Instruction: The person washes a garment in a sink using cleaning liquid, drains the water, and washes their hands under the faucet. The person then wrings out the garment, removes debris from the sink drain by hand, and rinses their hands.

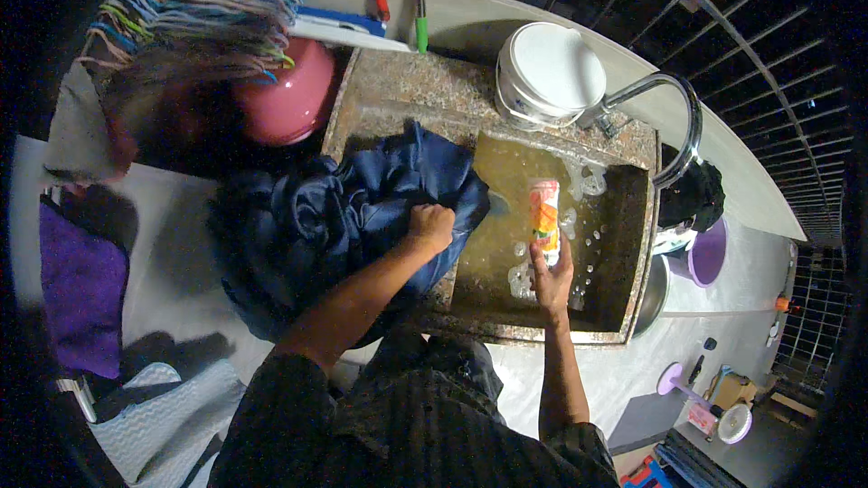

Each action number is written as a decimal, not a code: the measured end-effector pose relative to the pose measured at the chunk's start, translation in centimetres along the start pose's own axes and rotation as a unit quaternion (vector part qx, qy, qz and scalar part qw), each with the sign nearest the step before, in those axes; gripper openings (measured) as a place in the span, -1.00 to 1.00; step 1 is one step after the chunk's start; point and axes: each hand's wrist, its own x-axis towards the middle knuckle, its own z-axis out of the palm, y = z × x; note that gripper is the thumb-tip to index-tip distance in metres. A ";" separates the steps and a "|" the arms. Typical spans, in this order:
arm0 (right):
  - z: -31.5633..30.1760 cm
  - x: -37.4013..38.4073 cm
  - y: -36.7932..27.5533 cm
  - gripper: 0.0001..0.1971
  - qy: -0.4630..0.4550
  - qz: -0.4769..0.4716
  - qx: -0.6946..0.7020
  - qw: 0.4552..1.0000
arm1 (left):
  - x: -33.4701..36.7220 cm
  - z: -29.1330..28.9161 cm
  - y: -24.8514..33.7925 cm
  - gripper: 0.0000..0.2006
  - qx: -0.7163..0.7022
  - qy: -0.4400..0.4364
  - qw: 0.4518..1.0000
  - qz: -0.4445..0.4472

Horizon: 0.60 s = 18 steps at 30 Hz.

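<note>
The person's left hand [431,224] is gripping the dark blue garment [348,217] bunched on the stone sink's [533,333] left edge, seemingly steadying it, while the right hand [552,278] is holding an orange packet [544,217] upright over the murky, sudsy water [606,226].

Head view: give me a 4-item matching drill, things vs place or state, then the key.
Things:
1. dark blue cloth
2. orange packet
3. white bucket
4. pink basin

Places or states:
A. upside down on the stone ledge beside the tap
B. held upright by the right hand over the soapy water
C. bunched on the sink rim under the left hand
D. left of the sink, partly under striped fabric

Pairs: 1-C, 2-B, 3-A, 4-D
</note>
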 end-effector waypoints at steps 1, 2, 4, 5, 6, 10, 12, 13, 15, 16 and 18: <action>-0.3 -0.2 -0.5 -0.43 0.002 0.027 0.004 1.000 | -0.2 -3.7 -0.1 -0.79 -0.018 -0.060 0.998 0.011; -0.3 -0.7 -2.7 -0.39 -0.025 0.107 0.013 0.994 | -0.9 -6.5 -2.0 -0.73 -0.075 -0.061 0.995 0.000; -1.4 -0.4 -0.9 -0.39 -0.009 0.057 0.004 0.998 | -2.0 -12.0 -3.6 -0.60 -0.178 -0.036 0.983 -0.031; -0.9 -0.2 -1.4 -0.39 -0.014 0.025 0.007 1.000 | -3.5 -12.2 -6.4 -0.57 -0.225 0.096 0.969 -0.039; -0.8 0.0 -1.6 -0.39 -0.013 -0.002 0.004 1.000 | -4.3 -15.0 -8.3 -0.58 -0.291 0.008 0.954 -0.066; -1.1 0.7 -4.1 -0.37 -0.010 -0.061 0.008 0.998 | -11.5 -22.3 -9.8 -0.70 -0.337 0.144 0.926 -0.089; -0.6 0.5 -7.3 -0.36 -0.021 -0.086 0.030 0.996 | -14.6 -24.5 -10.8 -0.67 -0.293 0.210 0.927 -0.104; -0.6 0.5 -9.0 -0.34 -0.049 -0.060 0.034 0.996 | -15.5 -24.7 -10.9 -0.67 -0.292 0.211 0.926 -0.111; 0.4 0.8 -11.5 -0.32 -0.029 -0.126 0.039 0.991 | -16.2 -24.3 -10.6 -0.63 -0.101 0.169 0.957 -0.213; 1.0 0.8 -13.0 -0.29 -0.007 -0.192 0.044 0.980 | -15.7 -22.8 -11.0 -0.60 -0.089 0.130 0.965 -0.209; 3.5 1.4 -16.1 -0.22 0.007 -0.287 0.017 0.958 | -14.2 -16.8 -12.6 -0.64 -0.013 0.053 0.971 -0.231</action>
